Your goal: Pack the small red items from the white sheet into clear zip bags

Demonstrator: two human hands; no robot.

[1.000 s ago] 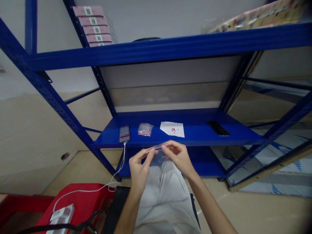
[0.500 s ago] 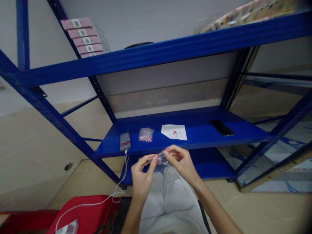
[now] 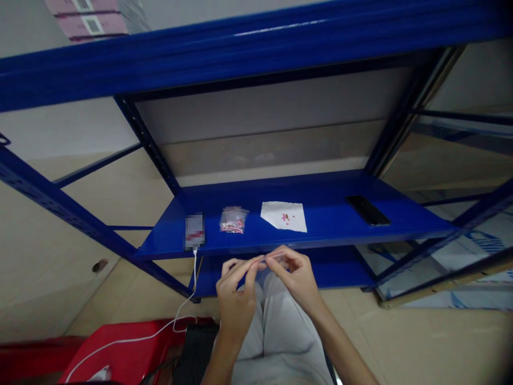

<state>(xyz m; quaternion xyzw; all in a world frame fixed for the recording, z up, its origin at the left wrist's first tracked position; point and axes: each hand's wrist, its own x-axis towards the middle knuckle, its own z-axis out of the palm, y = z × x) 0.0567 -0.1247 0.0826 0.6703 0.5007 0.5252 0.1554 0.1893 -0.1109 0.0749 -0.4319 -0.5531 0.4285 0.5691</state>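
We hold a clear plastic bag [image 3: 267, 260] over our lap, just in front of the blue shelf [image 3: 328, 230], below its front edge. The left hand [image 3: 235, 299] pinches the bag's top edge btwn thumb & forefinger, other fingers curled; the right hand [image 3: 295, 275] pinches the same edge from the other side, fingertips almost meeting. On the shelf, L to R: a blurred device [image 3: 194, 231] w/ white cable [image 3: 195, 264]; a bag of red beads [image 3: 233, 220]; a white paper [image 3: 288, 220] w/ red bits; a black phone [image 3: 367, 210].

Stockrm: blue steel racking [image 3: 256, 59], stacked boxes [image 3: 92, 21]
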